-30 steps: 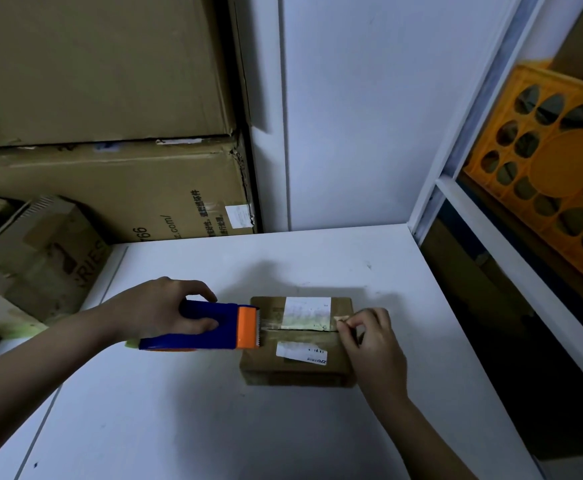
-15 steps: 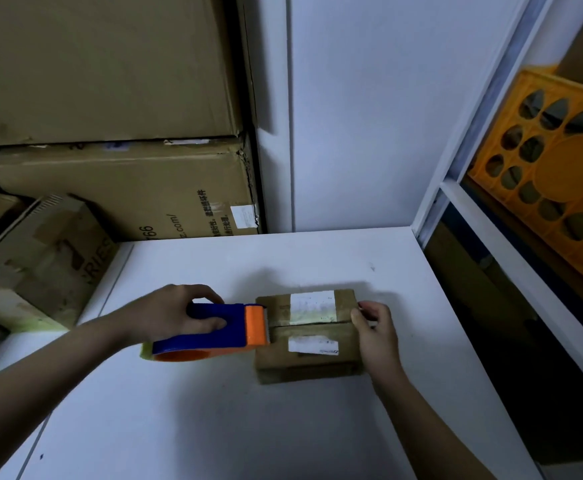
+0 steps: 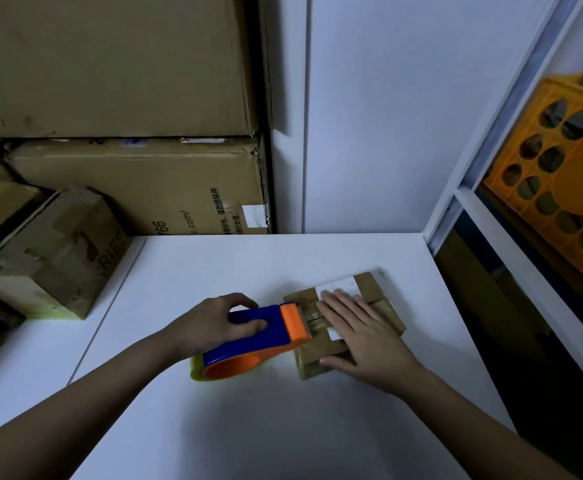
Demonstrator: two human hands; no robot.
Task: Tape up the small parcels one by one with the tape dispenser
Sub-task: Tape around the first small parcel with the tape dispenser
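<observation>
A small brown cardboard parcel (image 3: 376,297) with white labels lies on the white table (image 3: 283,410), turned at a slight angle. My right hand (image 3: 359,334) lies flat on top of it, fingers straight, pressing it down. My left hand (image 3: 210,325) grips the blue and orange tape dispenser (image 3: 258,337) by its handle. The dispenser's orange head touches the parcel's left end, where a strip of clear tape runs along the top seam. The roll sits low at the dispenser's near end.
Large cardboard boxes (image 3: 137,188) are stacked against the wall at the back left. A smaller taped box (image 3: 51,251) stands left of the table. An orange plastic crate (image 3: 567,188) sits on white shelving at the right, beyond the table's right edge.
My right hand left the parcel's right end and now lies flat on its top. The parcel has turned slightly. The dispenser stays at the parcel's left end, tilted more.
</observation>
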